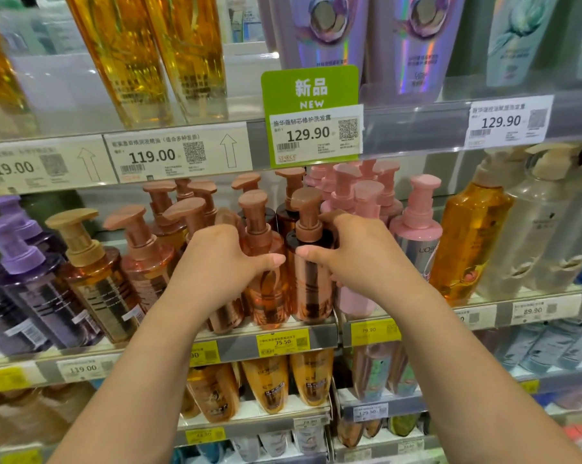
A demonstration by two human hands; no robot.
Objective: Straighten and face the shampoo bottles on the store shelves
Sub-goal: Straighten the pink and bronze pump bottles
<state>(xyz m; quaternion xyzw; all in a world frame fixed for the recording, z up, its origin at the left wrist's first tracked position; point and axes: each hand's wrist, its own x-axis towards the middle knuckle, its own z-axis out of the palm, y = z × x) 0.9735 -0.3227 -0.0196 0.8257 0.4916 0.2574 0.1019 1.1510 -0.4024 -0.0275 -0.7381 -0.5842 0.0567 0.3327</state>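
Two hands work at the front edge of the middle shelf [273, 333]: the left hand [216, 262] curls round an amber pump bottle [266, 289], and the right hand [360, 256] grips the copper pump bottle [311, 289] just beside it. To do this well, I would turn each until label and pump nozzle point outward, bases flush with the edge. Most fingers are hidden behind the bottles, and the labels are too blurred to read.

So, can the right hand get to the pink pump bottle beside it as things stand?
Probably yes. The right hand now grips the copper bottle, so it must let go first. The pink pump bottle stands at the shelf front just to its right, with nothing in front.
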